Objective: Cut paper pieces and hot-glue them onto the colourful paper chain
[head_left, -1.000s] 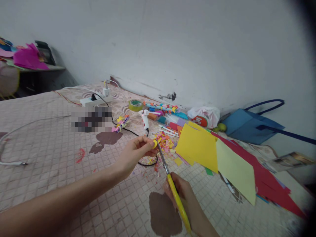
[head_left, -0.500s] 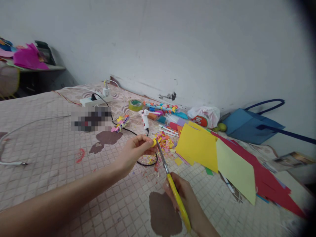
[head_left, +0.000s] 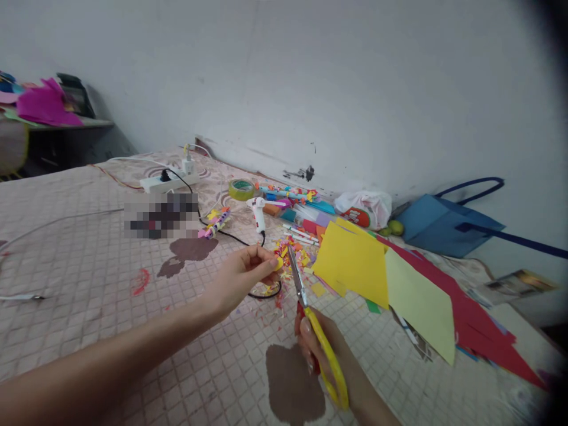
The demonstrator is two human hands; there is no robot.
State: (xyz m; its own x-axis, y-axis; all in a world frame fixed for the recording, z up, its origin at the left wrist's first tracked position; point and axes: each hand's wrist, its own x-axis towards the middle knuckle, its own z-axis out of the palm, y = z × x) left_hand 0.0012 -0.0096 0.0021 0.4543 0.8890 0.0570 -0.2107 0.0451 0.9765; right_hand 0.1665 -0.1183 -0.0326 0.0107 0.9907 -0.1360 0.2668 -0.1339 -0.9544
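My left hand [head_left: 243, 275] pinches a small yellow paper piece [head_left: 278, 264] between thumb and fingertips, held just above the tiled floor. My right hand [head_left: 328, 355] grips yellow-handled scissors [head_left: 316, 331]; their metal blades point up and away, with the tips just right of the yellow piece. A heap of coloured paper scraps [head_left: 295, 251] lies right behind both hands.
Yellow sheets [head_left: 355, 260], a pale green sheet [head_left: 421, 305] and red paper [head_left: 479, 319] spread to the right. A white glue gun [head_left: 257, 212], tape roll [head_left: 242, 189], markers, power strip [head_left: 166, 182], black cable and blue bag [head_left: 448, 228] lie near the wall.
The scissors have swung a little to the right and come off the yellow piece, with the handles spread wider. My left hand stays in place, still pinching the piece.
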